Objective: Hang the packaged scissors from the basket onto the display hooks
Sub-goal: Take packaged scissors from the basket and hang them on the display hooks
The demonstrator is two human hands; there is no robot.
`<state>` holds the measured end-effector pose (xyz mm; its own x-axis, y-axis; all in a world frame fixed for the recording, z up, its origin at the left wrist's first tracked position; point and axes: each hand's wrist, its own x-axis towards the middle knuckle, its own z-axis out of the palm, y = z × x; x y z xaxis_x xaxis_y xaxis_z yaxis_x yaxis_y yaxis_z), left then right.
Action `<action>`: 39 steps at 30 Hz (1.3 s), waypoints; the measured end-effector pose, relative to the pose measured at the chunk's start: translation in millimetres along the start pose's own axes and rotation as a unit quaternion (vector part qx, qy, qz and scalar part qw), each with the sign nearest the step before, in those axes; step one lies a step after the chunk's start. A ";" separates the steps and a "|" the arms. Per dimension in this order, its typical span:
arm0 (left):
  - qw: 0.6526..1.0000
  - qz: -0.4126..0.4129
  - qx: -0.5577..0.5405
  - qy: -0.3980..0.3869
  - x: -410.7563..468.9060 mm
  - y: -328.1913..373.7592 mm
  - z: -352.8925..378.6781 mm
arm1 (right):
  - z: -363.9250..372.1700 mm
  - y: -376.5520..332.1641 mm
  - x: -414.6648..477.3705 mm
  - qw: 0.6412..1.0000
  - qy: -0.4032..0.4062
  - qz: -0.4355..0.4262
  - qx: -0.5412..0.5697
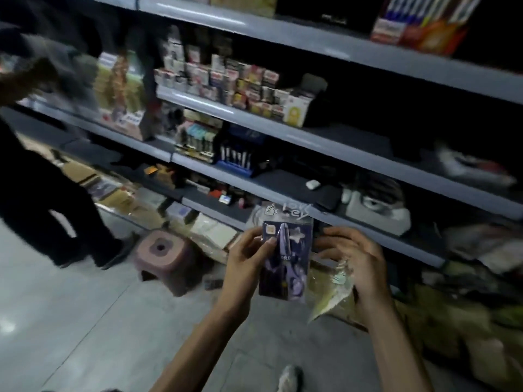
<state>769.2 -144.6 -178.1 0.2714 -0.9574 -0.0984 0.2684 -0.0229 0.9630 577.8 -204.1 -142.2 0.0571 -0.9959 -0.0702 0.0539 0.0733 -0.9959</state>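
Note:
My left hand (247,260) grips a pack of scissors (285,258) by its left edge, upright in front of the lowest shelves. The pack is a purple card with a clear blister and a hang tab at the top. Just to its right, my right hand (355,263) is curled around a crumpled clear plastic wrapper (332,295) that hangs below the palm. No basket or display hooks can be made out in the dim, blurred view.
Grey store shelves (254,114) full of small boxed goods rise ahead. A pink plastic stool (164,257) stands on the tiled floor at the left. Another person in dark clothes (42,193) stands at far left. Bags and bundles (467,321) lie piled at lower right.

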 end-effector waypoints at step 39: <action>0.924 0.068 0.072 -0.370 22.8 -84.9 580.7 | -509.0 -67.6 12.2 0.918 0.375 -0.128 -0.016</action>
<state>215.9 -331.7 -116.5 -0.4265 -0.8879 0.1722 0.1371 0.1247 0.9827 67.5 -248.2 -105.2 -0.6556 -0.7383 0.1584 -0.0606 -0.1576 -0.9856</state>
